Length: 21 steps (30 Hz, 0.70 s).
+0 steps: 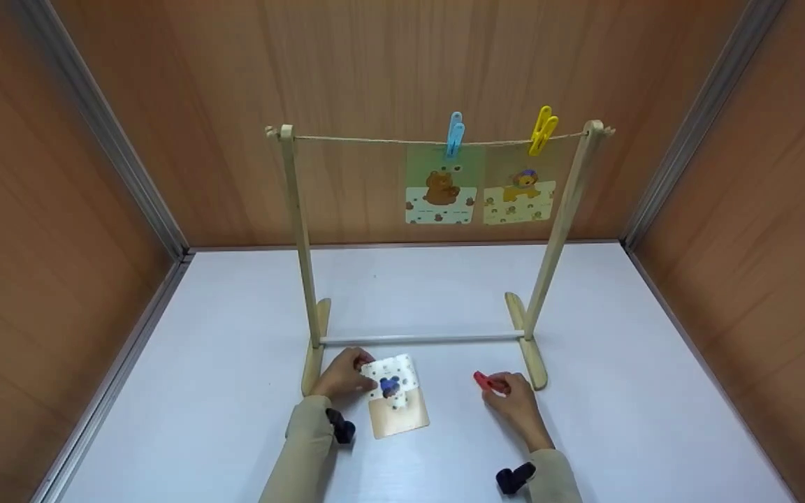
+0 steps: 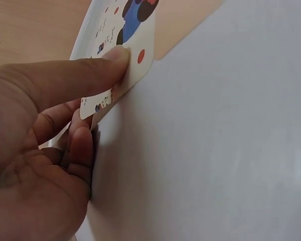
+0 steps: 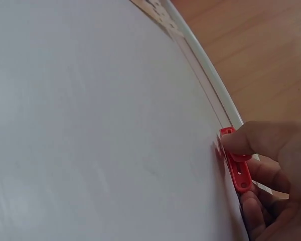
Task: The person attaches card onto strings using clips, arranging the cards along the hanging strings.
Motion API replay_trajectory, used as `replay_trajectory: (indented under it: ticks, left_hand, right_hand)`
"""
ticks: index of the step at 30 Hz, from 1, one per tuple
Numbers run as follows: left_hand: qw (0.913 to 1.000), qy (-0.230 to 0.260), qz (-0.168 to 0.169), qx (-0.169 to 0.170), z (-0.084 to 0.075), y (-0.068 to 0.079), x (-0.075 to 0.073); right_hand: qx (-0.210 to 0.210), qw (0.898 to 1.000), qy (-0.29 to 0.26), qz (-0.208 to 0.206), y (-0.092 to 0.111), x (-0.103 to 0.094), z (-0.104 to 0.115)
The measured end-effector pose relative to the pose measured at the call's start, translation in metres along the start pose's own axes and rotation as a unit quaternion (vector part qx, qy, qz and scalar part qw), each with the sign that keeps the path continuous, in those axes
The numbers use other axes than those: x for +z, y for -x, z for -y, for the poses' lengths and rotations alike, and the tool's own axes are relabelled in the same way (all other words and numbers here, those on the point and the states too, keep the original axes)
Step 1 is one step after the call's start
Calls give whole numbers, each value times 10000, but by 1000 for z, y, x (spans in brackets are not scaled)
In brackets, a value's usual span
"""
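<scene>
My left hand (image 1: 344, 374) pinches the edge of a printed card (image 1: 400, 412), white with a blue cartoon figure on its upper part and tan below. In the left wrist view the thumb lies on the card's (image 2: 140, 35) printed face, with the fingers behind it. To the right, my right hand (image 1: 516, 403) holds a red clothespin (image 1: 483, 381) between thumb and fingers, low over the white table. The right wrist view shows the red clothespin (image 3: 239, 173) with its length along the fingers.
A wooden rack (image 1: 300, 237) carries a string (image 1: 360, 140) across its top. From it hang a bear card (image 1: 442, 202) under a blue clothespin (image 1: 455, 134) and a lion card (image 1: 518, 202) under a yellow clothespin (image 1: 544, 130). Wooden walls (image 1: 374, 63) enclose the white table (image 1: 235, 314).
</scene>
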<state>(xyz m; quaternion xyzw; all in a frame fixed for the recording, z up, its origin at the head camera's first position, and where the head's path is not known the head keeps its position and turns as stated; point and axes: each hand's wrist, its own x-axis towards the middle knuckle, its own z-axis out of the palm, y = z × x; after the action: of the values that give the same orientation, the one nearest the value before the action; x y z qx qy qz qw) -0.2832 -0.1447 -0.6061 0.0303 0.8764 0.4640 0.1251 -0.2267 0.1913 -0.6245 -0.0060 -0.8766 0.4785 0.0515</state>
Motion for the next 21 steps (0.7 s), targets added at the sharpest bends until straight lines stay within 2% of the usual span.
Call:
replay_trajectory:
  ticks: [5, 9, 18, 21]
  left_hand:
    - [9997, 126, -4, -194, -1, 1, -1]
    - [9992, 343, 13, -206, -1, 2, -1]
    - [9943, 1022, -196, 228, 1, 6, 2]
    - [9931, 1103, -355, 159, 0, 7, 2]
  right_hand:
    - [-178, 9997, 2, -185, 0, 5, 1]
    - [-200, 9996, -32, -207, 0, 7, 2]
    - [105, 9997, -169, 126, -2, 7, 7]
    - [187, 9992, -313, 167, -2, 7, 8]
